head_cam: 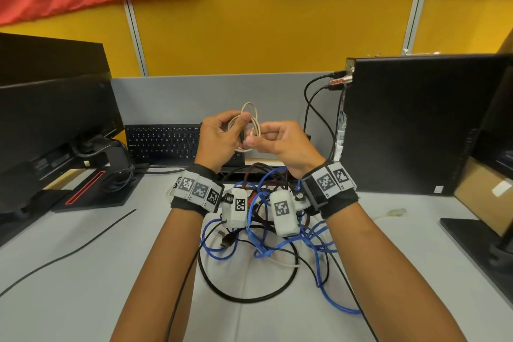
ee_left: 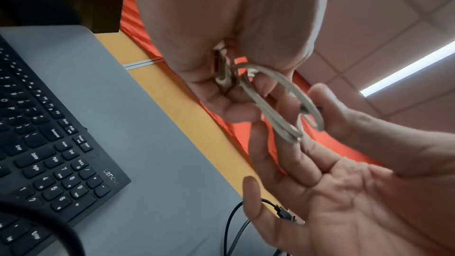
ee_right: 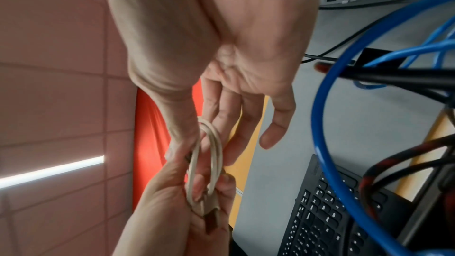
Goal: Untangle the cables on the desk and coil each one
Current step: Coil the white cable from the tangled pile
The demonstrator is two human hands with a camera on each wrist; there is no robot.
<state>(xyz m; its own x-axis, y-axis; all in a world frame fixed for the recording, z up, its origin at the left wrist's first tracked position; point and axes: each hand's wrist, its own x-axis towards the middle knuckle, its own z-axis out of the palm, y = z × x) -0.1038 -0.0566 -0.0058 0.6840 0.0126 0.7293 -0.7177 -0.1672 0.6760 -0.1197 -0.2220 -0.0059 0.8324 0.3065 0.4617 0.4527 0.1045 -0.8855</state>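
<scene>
A small coil of white cable (head_cam: pixel 253 112) is held up above the desk between both hands. My left hand (head_cam: pixel 238 130) grips one side of the coil (ee_right: pixel 216 143) together with its plug. My right hand (head_cam: pixel 254 139) pinches the other side between thumb and forefinger, its other fingers (ee_right: pixel 275 124) hanging loose. In the left wrist view the loops (ee_left: pixel 278 120) run from my left palm to my right hand's fingers. Below my wrists lies a tangle on the desk: a blue cable (head_cam: pixel 280 244), a black cable (head_cam: pixel 249 298) and a dark red braided cable (head_cam: pixel 258 169).
A black keyboard (head_cam: pixel 163 141) lies behind the hands. A monitor (head_cam: pixel 55 114) stands at the left and a black computer tower (head_cam: pixel 416 125) with plugged cables at the right. A thin black wire (head_cam: pixel 69 253) crosses the left desk, and a white connector (head_cam: pixel 394 213) lies at the right.
</scene>
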